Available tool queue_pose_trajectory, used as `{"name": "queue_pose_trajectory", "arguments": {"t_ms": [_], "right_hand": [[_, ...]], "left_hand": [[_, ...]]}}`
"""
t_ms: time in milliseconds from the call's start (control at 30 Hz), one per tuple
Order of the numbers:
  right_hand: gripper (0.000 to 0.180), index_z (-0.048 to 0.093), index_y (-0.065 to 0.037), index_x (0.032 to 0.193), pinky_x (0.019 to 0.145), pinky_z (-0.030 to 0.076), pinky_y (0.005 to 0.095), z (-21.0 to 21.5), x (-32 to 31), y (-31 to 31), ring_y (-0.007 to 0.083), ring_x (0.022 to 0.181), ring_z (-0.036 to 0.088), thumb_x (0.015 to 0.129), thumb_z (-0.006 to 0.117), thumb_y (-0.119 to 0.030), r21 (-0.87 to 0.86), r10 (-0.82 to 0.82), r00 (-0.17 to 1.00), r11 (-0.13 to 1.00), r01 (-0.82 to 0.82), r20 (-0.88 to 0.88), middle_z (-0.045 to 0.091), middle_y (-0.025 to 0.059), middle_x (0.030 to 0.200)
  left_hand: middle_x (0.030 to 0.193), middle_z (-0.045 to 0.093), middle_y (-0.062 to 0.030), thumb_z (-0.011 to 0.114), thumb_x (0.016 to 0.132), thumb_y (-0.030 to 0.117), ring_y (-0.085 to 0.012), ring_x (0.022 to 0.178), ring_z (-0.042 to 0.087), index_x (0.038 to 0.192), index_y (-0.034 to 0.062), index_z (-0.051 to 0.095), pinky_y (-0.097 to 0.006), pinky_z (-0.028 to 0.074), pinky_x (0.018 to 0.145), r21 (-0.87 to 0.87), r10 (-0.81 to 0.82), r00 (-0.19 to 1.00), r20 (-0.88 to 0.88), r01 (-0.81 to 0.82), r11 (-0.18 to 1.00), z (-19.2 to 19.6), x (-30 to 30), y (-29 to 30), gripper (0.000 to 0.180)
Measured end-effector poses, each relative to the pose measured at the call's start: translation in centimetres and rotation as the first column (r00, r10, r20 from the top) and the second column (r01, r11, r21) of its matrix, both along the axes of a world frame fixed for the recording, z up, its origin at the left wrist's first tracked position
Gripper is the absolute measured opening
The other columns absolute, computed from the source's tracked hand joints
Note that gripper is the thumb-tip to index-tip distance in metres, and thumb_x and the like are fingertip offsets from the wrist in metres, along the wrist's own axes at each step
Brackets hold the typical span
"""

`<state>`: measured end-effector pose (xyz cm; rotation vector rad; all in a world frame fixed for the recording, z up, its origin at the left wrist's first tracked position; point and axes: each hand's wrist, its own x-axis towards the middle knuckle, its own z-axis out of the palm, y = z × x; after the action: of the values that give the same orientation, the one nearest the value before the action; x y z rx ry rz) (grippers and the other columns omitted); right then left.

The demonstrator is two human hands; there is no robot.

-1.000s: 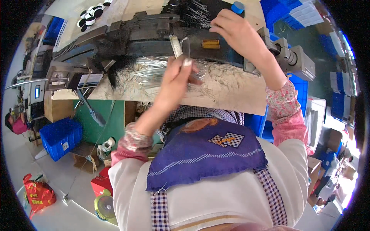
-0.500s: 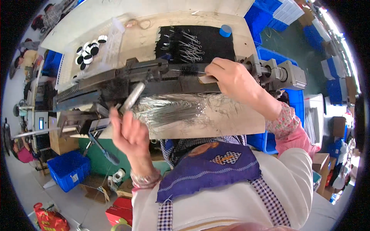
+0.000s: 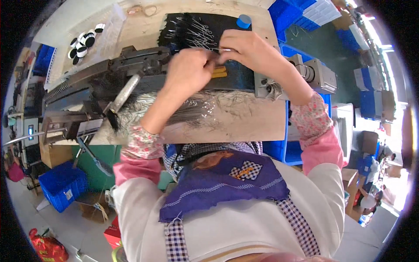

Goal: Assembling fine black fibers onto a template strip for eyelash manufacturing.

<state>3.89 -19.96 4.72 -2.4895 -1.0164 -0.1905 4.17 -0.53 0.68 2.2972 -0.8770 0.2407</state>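
Note:
My left hand and my right hand meet over the middle of a long dark bench machine. Both are closed, fingertips together; a thin dark thing seems to lie between them, mostly hidden. Below the fingers a yellow block shows on the machine. Just beyond the hands, small twisted-wire brushes with looped ends lie on a black cloth. A metal lever handle slants up left of my left forearm. Loose thin wires are spread on the table under that arm.
A clear plastic crate with several black-and-white round pieces stands far left. A blue round cap sits by the cloth. A grey motor-like unit is at the right end, with blue crates beside the table.
My left hand has left the lever handle and moved up and right to meet my right hand. The right hand has shifted slightly left, uncovering the yellow block. The view has shifted.

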Motion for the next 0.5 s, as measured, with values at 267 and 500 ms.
{"name": "queue_pose_trajectory", "arguments": {"t_ms": [267, 500], "right_hand": [[0.019, 0.066, -0.005, 0.09, 0.072, 0.05, 0.0367, -0.3, 0.9, 4.6, 0.0309, 0.077, 0.063, 0.08, 0.064, -0.021, 0.422, -0.005, 1.0, 0.907, 0.015, -0.024, 0.065, 0.0111, 0.082], [0.017, 0.067, 0.0, 0.09, 0.071, 0.051, 0.0317, -2.1, 2.5, 5.9, 0.0262, 0.077, 0.066, 0.08, 0.066, -0.014, 0.326, -0.001, 0.998, 0.945, 0.019, -0.055, 0.068, 0.0119, 0.083]], "left_hand": [[0.085, 0.062, -0.0004, 0.065, 0.075, 0.009, -0.02, 0.078, 0.058, 0.086, 0.0072, 0.069, -0.031, 0.046, 0.065, -0.101, 0.2, 0.589, 0.783, -0.197, 0.975, 3.5, -1.0, 6.1, 0.012], [0.062, 0.05, -0.0015, 0.045, 0.096, 0.042, -0.0095, 0.045, 0.042, 0.092, 0.0023, 0.063, -0.023, 0.031, 0.042, -0.554, -0.993, 0.115, 0.015, -0.826, -0.103, -4.4, -6.3, 7.4, 0.043]]}}
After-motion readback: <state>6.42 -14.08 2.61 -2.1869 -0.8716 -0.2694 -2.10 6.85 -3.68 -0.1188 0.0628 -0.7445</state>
